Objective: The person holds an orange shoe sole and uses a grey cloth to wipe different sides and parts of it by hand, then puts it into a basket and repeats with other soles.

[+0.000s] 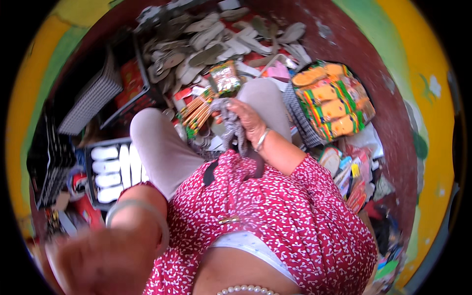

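Note:
My right hand [248, 118], a bangle at its wrist, is closed around a crumpled grey cloth [231, 123] in front of my lap. The cloth hangs down between my knees. Close to the camera at lower left, my left hand [98, 260] is raised and smeared by motion, so its fingers cannot be made out. Just beyond the cloth lie a bundle of thin sticks [196, 112] with reddish tips and a colourful clear packet [225, 77]. Both are on the floor among loose scraps.
Many grey and white shoe soles [206, 42] are heaped ahead. To the right stands a woven basket [301, 115] of orange packaged items [332, 105]. A dark crate [93, 196] of white pieces [107, 167] sits left, below a black crate [142, 96]. Mixed packets [351, 177] lie at right.

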The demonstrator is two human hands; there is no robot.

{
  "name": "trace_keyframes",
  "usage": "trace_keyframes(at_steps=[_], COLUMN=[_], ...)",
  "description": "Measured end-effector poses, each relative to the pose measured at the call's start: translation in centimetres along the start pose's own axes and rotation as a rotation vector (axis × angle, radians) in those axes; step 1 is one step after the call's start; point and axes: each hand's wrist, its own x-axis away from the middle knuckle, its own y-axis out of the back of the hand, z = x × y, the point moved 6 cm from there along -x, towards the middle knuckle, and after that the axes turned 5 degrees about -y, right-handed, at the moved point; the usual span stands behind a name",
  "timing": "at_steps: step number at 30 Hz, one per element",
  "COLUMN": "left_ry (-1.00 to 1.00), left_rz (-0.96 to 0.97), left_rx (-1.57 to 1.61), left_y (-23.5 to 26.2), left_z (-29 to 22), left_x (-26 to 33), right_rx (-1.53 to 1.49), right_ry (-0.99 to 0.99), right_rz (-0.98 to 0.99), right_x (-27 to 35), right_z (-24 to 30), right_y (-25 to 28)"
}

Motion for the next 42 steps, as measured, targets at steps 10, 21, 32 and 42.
trace_keyframes(at_steps=[10,21,32,42], left_ry=[0.218,0.291,0.493,1.417], left_rz=[0.824,1.138,0.938,1.362], left_rx=[-0.712,-0.553,-0.769,-1.673], left_y=[-2.9,-1.1,8.1,38.1], left_z=[7.8,7.1,11.8,23.6], left_x=[7.4,8.6,2.3,17.7], right_rx=[0.081,0.080,-0.155,-0.237], right_ry=[-0.026,-0.030,0.043,0.272], right_rz=[-0.080,-0.120,-0.165,-0.167], right_x=[-0.1,0.1,0.3,-5.2], right_z=[-0.1,0.6,2.4,9.0], right_y=[0.1,-2.7,0.5,3.6])
